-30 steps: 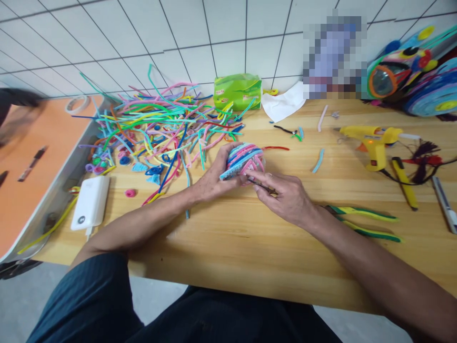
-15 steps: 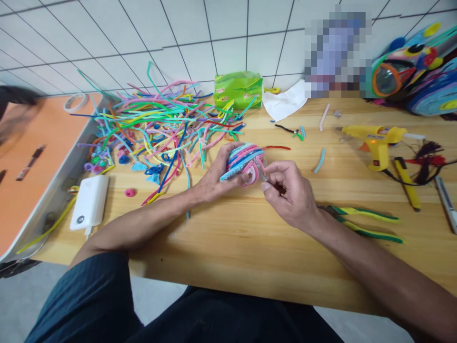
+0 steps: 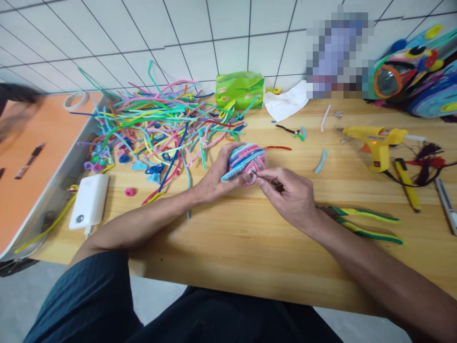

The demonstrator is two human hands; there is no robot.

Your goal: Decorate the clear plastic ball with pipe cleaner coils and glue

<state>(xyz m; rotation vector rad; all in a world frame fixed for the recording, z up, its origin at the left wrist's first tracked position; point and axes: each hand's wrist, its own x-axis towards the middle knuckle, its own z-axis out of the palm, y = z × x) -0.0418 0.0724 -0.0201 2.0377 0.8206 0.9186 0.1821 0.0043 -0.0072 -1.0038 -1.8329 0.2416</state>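
My left hand (image 3: 217,177) is wrapped round a rounded pipe-cleaner craft piece (image 3: 246,155), striped pink, blue and white, with a pink coiled loop at its near end. The thumb presses on this piece from below. My right hand (image 3: 289,193) is closed in a pinch at the loop. Between its fingers is a thin dark tool (image 3: 277,185), mostly hidden by the hand, its tip touching the loop area. Behind the craft piece lies a red pipe cleaner (image 3: 278,147).
Loose pipe cleaners (image 3: 157,114) pile up at the back left, near a green tissue pack (image 3: 239,89). A white power bank (image 3: 89,202) lies left. To the right are a yellow glue gun (image 3: 378,138), green-yellow pliers (image 3: 367,224) and a yellow cutter (image 3: 407,185).
My right hand has moved slightly left, bringing its fingertips and the thin tool closer against the pink loop. My left hand keeps its hold on the craft piece.
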